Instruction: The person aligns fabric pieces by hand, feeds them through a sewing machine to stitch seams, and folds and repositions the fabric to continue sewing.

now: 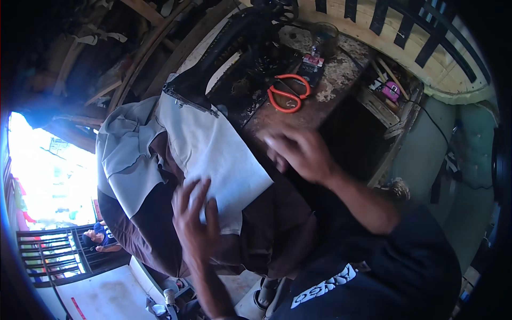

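Note:
A large piece of cloth, light grey [213, 144] and dark brown [277, 229], hangs over the near edge of a sewing machine table. Its grey part runs up under the head of a black sewing machine [213, 64]. My left hand [196, 221] lies at the grey flap's lower left side, fingers apart and slightly bent. To the right of the flap, my right hand [298, 152] is raised near the table's edge. Its fingertips are smeared by motion, and I see nothing in them. Scissors with orange handles [288, 93] lie beyond it on the table.
A small dark packet [311, 69] and a glass jar [324, 40] stand behind the scissors. At right is an open drawer with a pink item [391, 90]. A pale padded panel [453, 144] borders the right. Another person [100, 236] sits far left, beyond a white tabletop [106, 293].

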The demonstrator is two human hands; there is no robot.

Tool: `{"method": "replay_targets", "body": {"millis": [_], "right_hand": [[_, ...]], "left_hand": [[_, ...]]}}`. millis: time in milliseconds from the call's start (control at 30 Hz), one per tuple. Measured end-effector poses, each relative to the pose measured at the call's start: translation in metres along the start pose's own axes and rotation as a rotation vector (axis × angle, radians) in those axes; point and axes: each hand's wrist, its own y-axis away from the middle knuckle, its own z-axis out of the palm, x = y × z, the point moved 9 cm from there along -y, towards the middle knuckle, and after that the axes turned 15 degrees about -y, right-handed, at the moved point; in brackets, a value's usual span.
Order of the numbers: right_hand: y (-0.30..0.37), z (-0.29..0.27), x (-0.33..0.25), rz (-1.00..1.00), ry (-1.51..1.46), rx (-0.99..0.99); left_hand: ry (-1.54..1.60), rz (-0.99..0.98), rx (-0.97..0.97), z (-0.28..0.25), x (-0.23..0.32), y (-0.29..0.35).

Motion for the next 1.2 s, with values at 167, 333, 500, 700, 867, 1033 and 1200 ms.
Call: {"method": "replay_targets", "body": {"millis": [167, 333, 500, 700, 867, 1033, 1200], "right_hand": [[0.125, -0.029, 0.094, -0.167, 0.258, 0.297], [0.169, -0.002, 0.151, 0.66, 0.163, -0.235], [0.189, -0.009, 0.146, 0.561, 0.014, -0.243], [0.195, -0.012, 0.117, 0.321, 0.062, -0.148], [0.207, -0.014, 0.104, 0.087, 0.169, -0.189], [0.213, -0.02, 0.131, 0.243, 0.072, -0.196], [0.202, -0.019, 0.113, 0.481, -0.03, -0.177]], "left_hand": [[-0.097, -0.296, 0.123, 0.019, 0.088, 0.133], [-0.063, -0.748, 0.042, 0.042, 0.045, 0.182], [-0.244, -0.661, 0.147, 0.018, 0.05, 0.144], [0.052, -0.313, 0.011, 0.002, 0.087, 0.127], [-0.037, 0.072, -0.371, 0.063, 0.171, 0.126], [-0.093, -0.034, -0.556, 0.061, 0.13, 0.14], [-0.261, -0.191, -0.633, 0.008, 0.086, 0.144]]}}
